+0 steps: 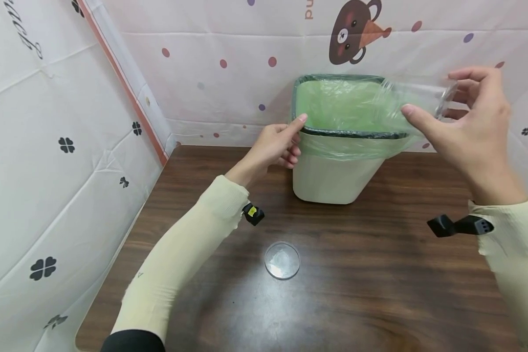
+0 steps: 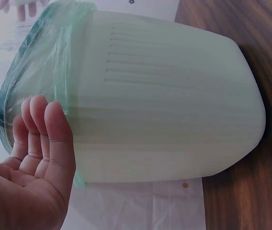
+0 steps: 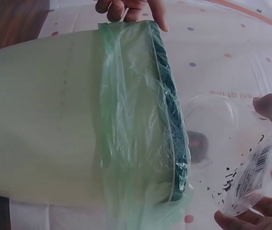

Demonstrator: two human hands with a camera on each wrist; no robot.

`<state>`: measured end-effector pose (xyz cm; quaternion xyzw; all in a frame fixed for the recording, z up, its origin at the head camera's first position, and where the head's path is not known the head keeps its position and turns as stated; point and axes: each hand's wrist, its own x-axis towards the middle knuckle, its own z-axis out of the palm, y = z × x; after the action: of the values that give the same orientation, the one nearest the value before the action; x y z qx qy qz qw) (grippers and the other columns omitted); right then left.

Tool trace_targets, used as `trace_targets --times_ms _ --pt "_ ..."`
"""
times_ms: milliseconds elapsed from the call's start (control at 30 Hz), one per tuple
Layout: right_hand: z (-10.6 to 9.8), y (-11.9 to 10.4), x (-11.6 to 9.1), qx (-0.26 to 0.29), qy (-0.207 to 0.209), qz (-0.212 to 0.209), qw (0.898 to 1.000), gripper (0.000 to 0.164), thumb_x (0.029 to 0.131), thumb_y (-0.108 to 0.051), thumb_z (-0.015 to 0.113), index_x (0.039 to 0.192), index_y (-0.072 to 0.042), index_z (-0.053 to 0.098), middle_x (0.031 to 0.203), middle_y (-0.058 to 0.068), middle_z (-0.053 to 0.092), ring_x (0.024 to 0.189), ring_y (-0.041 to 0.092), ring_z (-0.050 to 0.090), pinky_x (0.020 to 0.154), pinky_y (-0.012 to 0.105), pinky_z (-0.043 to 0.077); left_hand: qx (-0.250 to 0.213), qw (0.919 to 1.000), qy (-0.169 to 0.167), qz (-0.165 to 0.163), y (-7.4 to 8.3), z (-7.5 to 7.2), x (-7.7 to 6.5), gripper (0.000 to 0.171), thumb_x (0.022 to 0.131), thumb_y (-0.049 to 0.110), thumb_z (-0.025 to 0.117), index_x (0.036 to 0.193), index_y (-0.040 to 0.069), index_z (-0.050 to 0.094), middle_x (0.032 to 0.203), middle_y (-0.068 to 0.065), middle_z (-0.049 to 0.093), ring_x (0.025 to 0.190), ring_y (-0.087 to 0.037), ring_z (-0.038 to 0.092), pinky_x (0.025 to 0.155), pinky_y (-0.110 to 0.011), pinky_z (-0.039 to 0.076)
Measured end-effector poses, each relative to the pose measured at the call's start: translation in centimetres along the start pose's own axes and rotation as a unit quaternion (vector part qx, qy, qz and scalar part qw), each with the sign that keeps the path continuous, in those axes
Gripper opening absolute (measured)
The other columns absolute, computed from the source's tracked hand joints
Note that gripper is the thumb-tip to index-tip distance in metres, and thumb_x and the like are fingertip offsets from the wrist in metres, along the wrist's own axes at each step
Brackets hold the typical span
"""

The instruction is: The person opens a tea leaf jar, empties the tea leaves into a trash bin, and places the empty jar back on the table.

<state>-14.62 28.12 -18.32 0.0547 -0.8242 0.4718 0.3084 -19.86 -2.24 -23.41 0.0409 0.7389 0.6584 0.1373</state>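
Note:
A cream trash bin (image 1: 334, 176), lined with a green plastic bag (image 1: 339, 100), stands upright at the table's back edge. My left hand (image 1: 278, 145) grips the left side of its rim, thumb on top and fingers curled outside. My right hand (image 1: 475, 117) holds a clear plastic jar (image 1: 415, 100) tipped sideways over the bin's right side. In the right wrist view the jar (image 3: 212, 115) has a barcode label (image 3: 256, 172) near its base, and small dark flakes (image 3: 228, 179) cling inside. A round clear lid (image 1: 282, 260) lies on the table in front of the bin.
The dark wooden table (image 1: 356, 283) reaches back to a white patterned cloth (image 1: 229, 44) hanging behind the bin. Another printed cloth (image 1: 39, 205) hangs along the left side.

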Motion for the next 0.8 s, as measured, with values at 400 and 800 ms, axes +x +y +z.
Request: trace_targets --times_ms 400,800 --pt "0.1 -0.1 -0.9 0.039 0.014 0.016 0.999 0.067 0.072 -0.005 0.086 0.129 -0.015 0.051 0.115 0.003 0.056 0.094 0.012 0.062 0.083 0.018 0.051 0.002 1.0 -0.004 0.001 -0.2 -0.1 -0.2 0.063 0.091 0.065 0.062 0.101 0.003 0.063 0.079 -0.013 0.063 0.059 -0.021 0.06 0.066 -0.042 0.06" --pt "0.1 -0.4 -1.5 0.063 0.039 0.014 0.997 0.063 0.07 -0.001 0.084 0.122 -0.015 0.052 0.111 0.005 0.057 0.089 0.013 0.063 0.075 0.017 0.051 0.0 1.0 -0.01 0.0 -0.1 -0.2 -0.4 0.064 0.089 0.065 0.064 0.102 0.002 0.062 0.079 -0.013 0.062 0.059 -0.021 0.06 0.065 -0.041 0.06"
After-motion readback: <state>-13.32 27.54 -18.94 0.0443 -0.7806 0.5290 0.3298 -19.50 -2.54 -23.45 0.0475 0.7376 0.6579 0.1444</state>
